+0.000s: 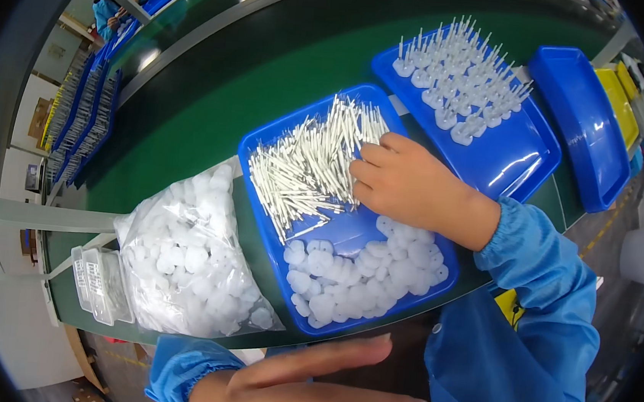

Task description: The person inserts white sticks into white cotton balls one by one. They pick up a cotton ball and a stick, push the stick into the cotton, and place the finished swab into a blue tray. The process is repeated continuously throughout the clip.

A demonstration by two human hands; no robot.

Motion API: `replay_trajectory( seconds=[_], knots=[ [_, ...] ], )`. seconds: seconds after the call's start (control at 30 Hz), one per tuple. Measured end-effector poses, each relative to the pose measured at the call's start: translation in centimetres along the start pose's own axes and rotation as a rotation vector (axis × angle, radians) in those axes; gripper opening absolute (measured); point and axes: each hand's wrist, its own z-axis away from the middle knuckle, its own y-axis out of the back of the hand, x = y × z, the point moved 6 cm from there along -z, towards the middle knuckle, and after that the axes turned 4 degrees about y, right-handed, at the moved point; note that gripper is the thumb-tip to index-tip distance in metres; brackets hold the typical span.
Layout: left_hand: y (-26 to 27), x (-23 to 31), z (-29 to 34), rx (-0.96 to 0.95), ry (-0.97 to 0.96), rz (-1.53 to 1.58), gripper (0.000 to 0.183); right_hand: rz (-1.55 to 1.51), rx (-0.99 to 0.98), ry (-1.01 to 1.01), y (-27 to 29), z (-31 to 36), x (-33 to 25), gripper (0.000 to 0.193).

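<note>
My right hand (408, 182) reaches over a blue tray (338, 237), its fingers curled at the edge of a heap of thin white sticks (303, 157). Whatever is between those fingertips is hidden. Small white translucent plastic discs (369, 270) fill the near end of this tray, below my right wrist. Closer to me, just off the table's front edge, my left hand (313, 392) has its fingers stretched out and apart, with nothing seen in it.
At the far right, a second blue tray (505, 163) carries discs with sticks standing upright (462, 83). Beside it lies another blue tray (581, 124). A clear bag of white discs (187, 254) and clear plastic boxes (104, 285) occupy the green table's left. Stacked trays (84, 119) stand beyond.
</note>
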Motion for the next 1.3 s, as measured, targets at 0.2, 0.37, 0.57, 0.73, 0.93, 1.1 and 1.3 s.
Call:
replay_trajectory(
  seconds=[0.2,0.37,0.57,0.73,0.93,1.1,1.3],
  knots=[
    [0.5,-1.1,5.1,0.186,-0.068,-0.127,0.041,-0.261,0.303,-0.270,2.5,1.4,1.2,0.013],
    [2.3,-6.4,7.9,-0.319,-0.100,-0.428,0.022,-0.504,0.535,-0.623,0.7,5.3,2.4,0.021],
    [2.8,-16.7,5.9,-0.463,0.326,-0.720,0.050,-0.694,0.499,-0.926,-0.7,8.4,2.9,0.026],
    [3.3,-17.1,5.9,-0.511,0.344,-0.656,0.045,-0.701,0.477,-1.012,-0.5,9.2,3.1,0.025],
    [3.6,-17.1,6.6,-0.439,0.348,-0.594,0.034,-0.665,0.295,-0.843,0.4,9.0,3.5,0.016],
    [5.0,-18.9,6.4,-0.129,0.495,-0.195,0.032,-0.979,0.447,-0.826,1.1,7.8,3.0,0.018],
    [2.4,-23.8,1.6,0.345,0.535,0.523,0.039,-0.763,0.483,-0.406,4.2,-2.3,3.0,0.029]
  ],
)
